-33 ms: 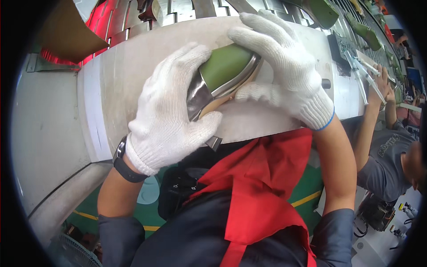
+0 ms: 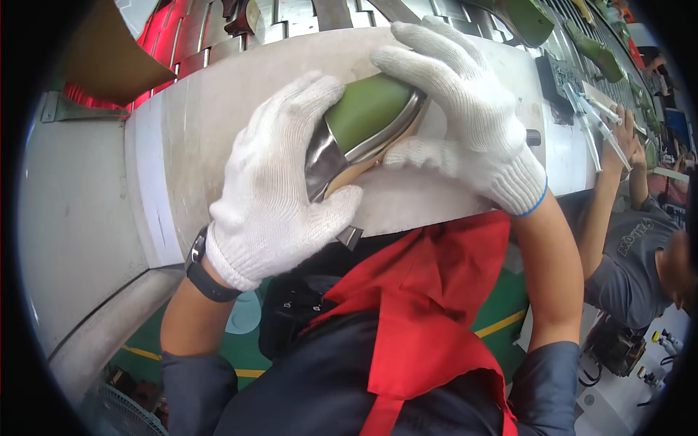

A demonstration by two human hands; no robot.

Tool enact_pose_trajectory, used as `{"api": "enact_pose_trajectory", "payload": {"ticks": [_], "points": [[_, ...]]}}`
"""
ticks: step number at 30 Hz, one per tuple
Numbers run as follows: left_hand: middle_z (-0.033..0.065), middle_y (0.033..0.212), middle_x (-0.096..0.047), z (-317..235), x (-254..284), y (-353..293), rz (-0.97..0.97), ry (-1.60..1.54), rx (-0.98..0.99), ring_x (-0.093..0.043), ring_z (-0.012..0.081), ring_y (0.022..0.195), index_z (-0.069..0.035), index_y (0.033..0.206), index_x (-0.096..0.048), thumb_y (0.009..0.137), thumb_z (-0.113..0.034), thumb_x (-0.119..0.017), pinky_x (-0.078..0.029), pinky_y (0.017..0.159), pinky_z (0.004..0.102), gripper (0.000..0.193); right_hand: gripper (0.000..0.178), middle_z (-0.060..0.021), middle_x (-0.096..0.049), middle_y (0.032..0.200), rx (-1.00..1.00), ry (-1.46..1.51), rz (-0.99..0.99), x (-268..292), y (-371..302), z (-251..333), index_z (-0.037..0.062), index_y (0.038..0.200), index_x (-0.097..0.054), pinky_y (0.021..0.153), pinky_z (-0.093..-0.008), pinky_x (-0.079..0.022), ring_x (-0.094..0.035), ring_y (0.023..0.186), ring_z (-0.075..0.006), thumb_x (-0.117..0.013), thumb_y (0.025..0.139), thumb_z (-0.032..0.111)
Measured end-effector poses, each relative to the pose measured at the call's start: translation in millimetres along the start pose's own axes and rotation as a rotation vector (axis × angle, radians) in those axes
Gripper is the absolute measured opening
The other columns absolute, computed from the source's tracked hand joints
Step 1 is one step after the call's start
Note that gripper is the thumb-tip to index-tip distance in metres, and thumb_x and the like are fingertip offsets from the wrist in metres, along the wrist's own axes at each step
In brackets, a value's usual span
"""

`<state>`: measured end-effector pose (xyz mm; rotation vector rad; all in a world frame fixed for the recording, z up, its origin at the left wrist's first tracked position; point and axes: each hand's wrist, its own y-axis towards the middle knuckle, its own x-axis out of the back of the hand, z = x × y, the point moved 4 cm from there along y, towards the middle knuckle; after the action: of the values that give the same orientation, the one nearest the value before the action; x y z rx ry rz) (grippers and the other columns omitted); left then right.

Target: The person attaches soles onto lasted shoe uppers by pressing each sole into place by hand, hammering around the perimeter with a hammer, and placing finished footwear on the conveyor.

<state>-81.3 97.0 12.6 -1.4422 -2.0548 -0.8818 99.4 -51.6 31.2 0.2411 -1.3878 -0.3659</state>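
Between my gloved hands is a shoe (image 2: 323,166) with shiny dark metallic sides and a tan lower edge, tilted above the worktop. A green shoe last (image 2: 369,109) fills it. My left hand (image 2: 269,182), in a white knit glove, is wrapped round the shoe's left end, thumb on the near side. Its palm hides much of that end. Below the left thumb a small dark block (image 2: 350,237) sticks out, perhaps the heel. My right hand (image 2: 462,102), gloved alike, grips the other end, fingers over the far side and thumb below.
A pale worktop (image 2: 196,145) lies under my hands. Behind it runs a slatted metal conveyor (image 2: 294,18) carrying green lasts (image 2: 525,22). A brown curved sheet (image 2: 120,51) hangs at far left. To the right, a co-worker's hand (image 2: 624,138) is near white sticks (image 2: 592,123).
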Motion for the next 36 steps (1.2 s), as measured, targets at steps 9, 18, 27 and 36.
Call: {"api": "enact_pose_trajectory", "payload": {"ticks": [9, 18, 27, 36], "points": [[0.0283, 0.153, -0.058, -7, 0, 8, 0.002, 0.097, -0.053, -0.058, 0.0464, 0.144, 0.005, 0.154, -0.054, 0.075, -0.007, -0.079, -0.046, 0.122, 0.0491, 0.083, 0.088, -0.0272, -0.054, 0.158, -0.170, 0.202, 0.148, 6, 15, 12, 0.0081, 0.148, -0.062, 0.125, -0.0543, -0.041, -0.049, 0.150, -0.0479, -0.098, 0.074, 0.042], [0.0271, 0.144, -0.060, -21, -6, 30, 0.074, 0.137, 0.011, -0.061, 0.0438, 0.134, 0.004, 0.156, -0.050, 0.074, -0.013, -0.084, -0.049, 0.117, 0.0464, 0.091, 0.077, -0.0205, -0.064, 0.145, -0.171, 0.085, -0.134, -3, 4, 20, 0.0069, 0.132, -0.070, 0.119, -0.0534, -0.047, -0.053, 0.145, -0.0457, -0.098, 0.065, 0.034], [0.0284, 0.147, -0.060, -31, -13, 36, 0.146, 0.130, -0.030, -0.062, 0.0444, 0.138, 0.003, 0.161, -0.045, 0.078, -0.018, -0.089, -0.050, 0.118, 0.0459, 0.096, 0.048, -0.0164, -0.075, 0.125, -0.255, 0.077, -0.098, 40, -107, -28, 0.0094, 0.139, -0.072, 0.096, -0.0457, -0.058, -0.072, 0.106, -0.0380, -0.070, 0.092, 0.002], [0.0281, 0.153, -0.062, -36, -22, 67, 0.254, 0.000, -0.040, -0.064, 0.0402, 0.142, 0.001, 0.167, -0.039, 0.077, -0.017, -0.091, -0.050, 0.119, 0.0435, 0.105, 0.034, -0.0177, -0.076, 0.117, -0.482, 0.412, -0.147, 37, -79, -12, 0.0039, 0.127, -0.074, 0.099, -0.0381, -0.059, -0.076, 0.109, -0.0324, -0.078, 0.094, 0.010]]}}
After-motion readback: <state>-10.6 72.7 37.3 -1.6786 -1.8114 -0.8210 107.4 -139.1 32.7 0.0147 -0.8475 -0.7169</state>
